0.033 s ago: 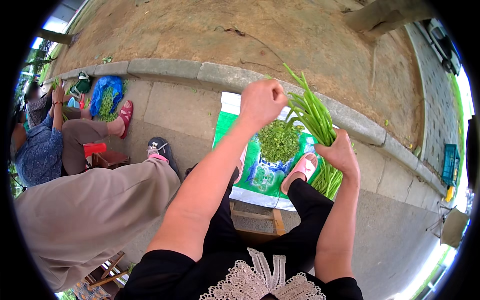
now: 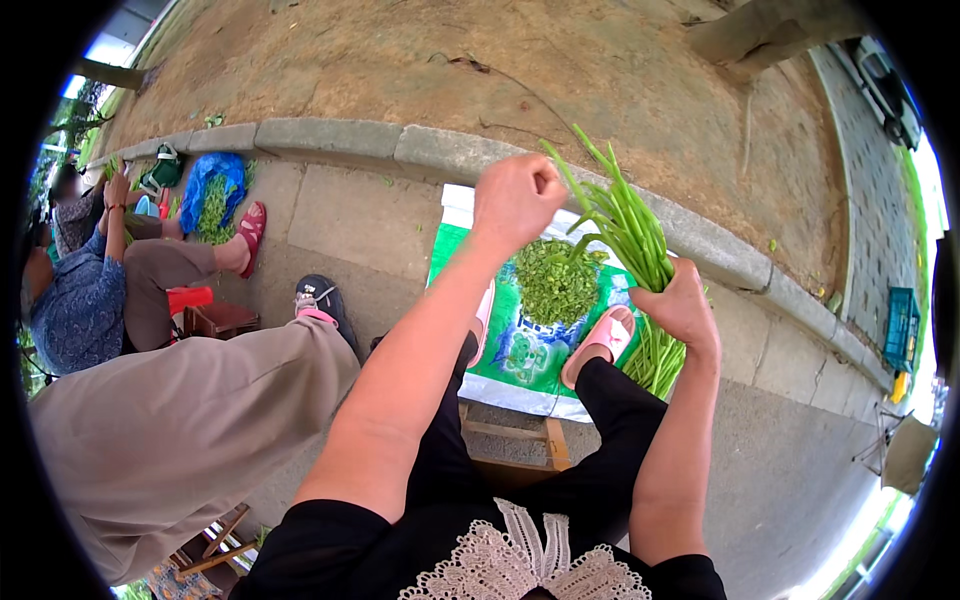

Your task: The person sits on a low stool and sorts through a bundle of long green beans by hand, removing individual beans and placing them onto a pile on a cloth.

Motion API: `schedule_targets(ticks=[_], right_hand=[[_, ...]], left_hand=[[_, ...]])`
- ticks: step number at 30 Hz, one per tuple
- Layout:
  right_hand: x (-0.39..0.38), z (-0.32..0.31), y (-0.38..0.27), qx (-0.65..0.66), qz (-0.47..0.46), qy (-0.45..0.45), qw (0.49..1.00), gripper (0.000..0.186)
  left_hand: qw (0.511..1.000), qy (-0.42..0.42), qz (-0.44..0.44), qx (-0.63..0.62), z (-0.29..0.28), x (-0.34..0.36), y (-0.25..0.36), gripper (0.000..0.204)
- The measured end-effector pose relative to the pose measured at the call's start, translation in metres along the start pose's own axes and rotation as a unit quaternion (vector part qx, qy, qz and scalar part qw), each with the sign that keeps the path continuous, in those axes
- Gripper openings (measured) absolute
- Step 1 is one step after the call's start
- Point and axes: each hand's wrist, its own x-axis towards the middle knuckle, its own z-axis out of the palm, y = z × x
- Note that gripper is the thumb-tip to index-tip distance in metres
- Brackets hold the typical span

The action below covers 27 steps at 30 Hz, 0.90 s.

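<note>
My right hand point(image 2: 682, 310) is wrapped round a bunch of long green vegetable stems point(image 2: 630, 225), whose tips fan out upward above it. Left of the tips, my left hand point(image 2: 517, 200) is raised with its fingers curled together; what they pinch, if anything, cannot be made out. Below the hands, a pile of small picked green leaves point(image 2: 555, 282) lies on a green and white printed sheet point(image 2: 450, 240). More green stems point(image 2: 655, 360) lie at the sheet's right edge, under my right wrist. My feet in pink slippers point(image 2: 603, 338) flank the leaf pile.
A stone kerb point(image 2: 330, 140) crosses beyond the sheet, with bare earth behind. At left, a person's leg in brown trousers point(image 2: 200, 420) stretches close by; others sit farther off near a blue bag point(image 2: 205, 180) of greens. A teal crate point(image 2: 900, 330) stands far right.
My left hand has shifted slightly left, away from the bunch. One stem tip now leans toward it. My right hand has stayed in place round the stems.
</note>
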Motion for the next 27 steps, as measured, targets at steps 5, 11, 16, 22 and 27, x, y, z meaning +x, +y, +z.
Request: schedule_targets(ticks=[5, 11, 16, 22, 27], right_hand=[[-0.003, -0.006, -0.001, 0.019, -0.004, 0.01, 1.0, 0.022], [-0.004, -0.007, 0.0, 0.02, 0.002, 0.004, 1.0, 0.02], [-0.005, -0.006, 0.0, -0.001, 0.007, 0.009, 1.0, 0.02], [-0.002, -0.003, 0.004, 0.002, -0.003, -0.014, 1.0, 0.022], [-0.002, -0.002, 0.001, -0.009, -0.006, -0.02, 1.0, 0.025]], left_hand=[[0.99, -0.123, -0.065, 0.037, -0.016, 0.002, -0.021, 0.014], [0.99, -0.106, -0.088, 0.013, -0.015, 0.003, -0.018, 0.014], [0.99, -0.053, -0.042, -0.122, -0.014, 0.005, -0.006, 0.019], [0.988, -0.088, 0.073, -0.101, -0.011, 0.001, 0.001, 0.02], [0.984, -0.083, 0.153, -0.049, -0.006, -0.002, -0.006, 0.018]])
